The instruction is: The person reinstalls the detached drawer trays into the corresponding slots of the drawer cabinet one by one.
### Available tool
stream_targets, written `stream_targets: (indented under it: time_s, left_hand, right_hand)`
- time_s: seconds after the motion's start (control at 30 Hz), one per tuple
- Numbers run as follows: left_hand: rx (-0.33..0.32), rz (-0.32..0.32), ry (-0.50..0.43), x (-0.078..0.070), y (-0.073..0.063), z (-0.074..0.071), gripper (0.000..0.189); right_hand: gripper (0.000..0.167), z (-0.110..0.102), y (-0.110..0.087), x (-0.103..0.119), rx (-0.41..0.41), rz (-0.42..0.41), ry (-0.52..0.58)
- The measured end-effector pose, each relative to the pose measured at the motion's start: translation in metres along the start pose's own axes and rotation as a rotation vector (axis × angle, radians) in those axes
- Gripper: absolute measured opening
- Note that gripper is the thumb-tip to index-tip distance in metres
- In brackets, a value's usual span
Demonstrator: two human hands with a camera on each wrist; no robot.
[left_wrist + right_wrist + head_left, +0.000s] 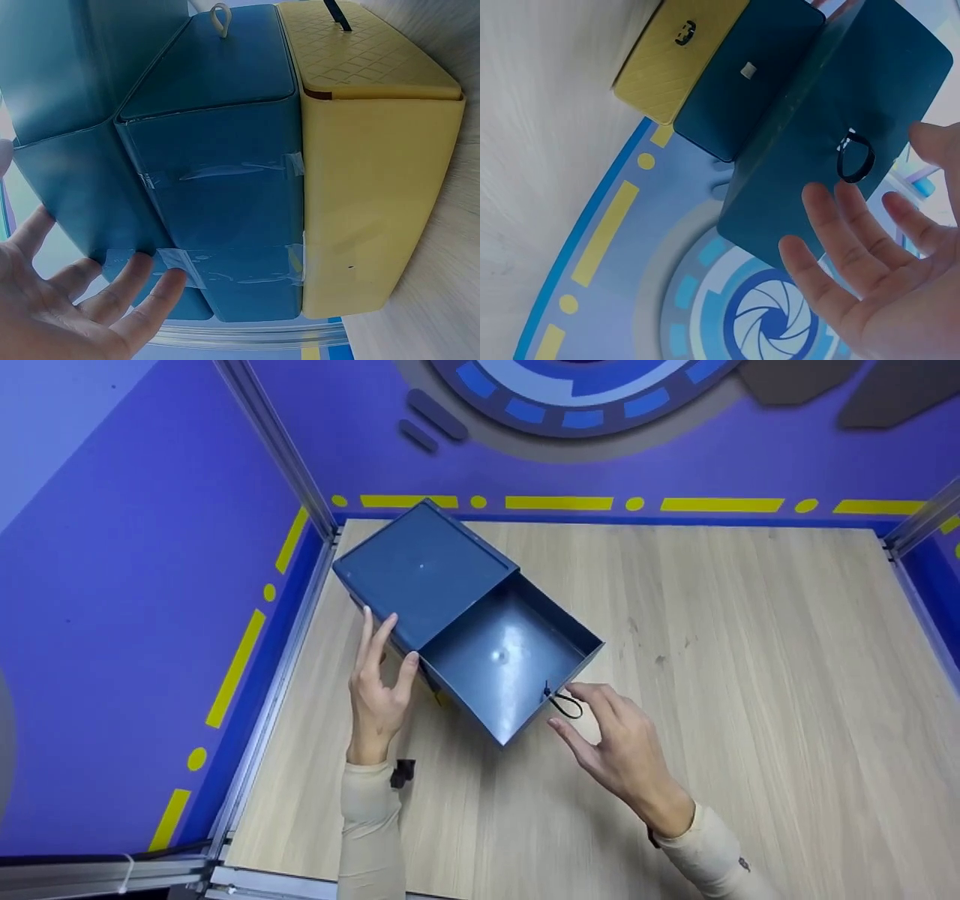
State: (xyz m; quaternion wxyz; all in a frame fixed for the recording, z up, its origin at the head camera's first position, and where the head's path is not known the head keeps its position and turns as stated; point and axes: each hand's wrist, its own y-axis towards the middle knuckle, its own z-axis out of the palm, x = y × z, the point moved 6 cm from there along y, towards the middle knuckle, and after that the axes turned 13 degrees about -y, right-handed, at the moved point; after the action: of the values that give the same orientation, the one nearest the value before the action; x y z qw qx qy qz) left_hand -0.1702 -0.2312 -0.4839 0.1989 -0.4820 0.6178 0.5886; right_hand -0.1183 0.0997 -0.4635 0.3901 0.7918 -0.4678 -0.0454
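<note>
A stack of three drawer boxes stands at an angle on the table, dark blue on top (424, 570). Its top drawer (495, 656) is pulled far out, and nothing lies inside. A black loop pull (580, 710) hangs from the drawer front. My right hand (626, 746) is beside that loop, fingers spread and fingertips right at the front edge. Against the stack's left side rests my left hand (375, 694), its fingers extended. Below the top box, the left wrist view shows a second blue box (217, 202) with a pale loop, and a yellow box (379, 202) at the bottom.
The wood-grain table (750, 697) extends to the right of the stack. Blue-purple panels with yellow dashes (559, 502) border the back and left. A metal frame post (281, 450) rises at the back left corner. Clear tape (225, 262) crosses the boxes' side.
</note>
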Motion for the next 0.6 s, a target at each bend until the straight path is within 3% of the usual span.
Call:
stream_targets:
  time_s: [0.6]
  left_hand:
    - [0.004, -0.016, 0.015, 0.0, -0.001, -0.001, 0.06]
  right_hand:
    - [0.046, 0.018, -0.004, 0.005, 0.065, -0.078, -0.012]
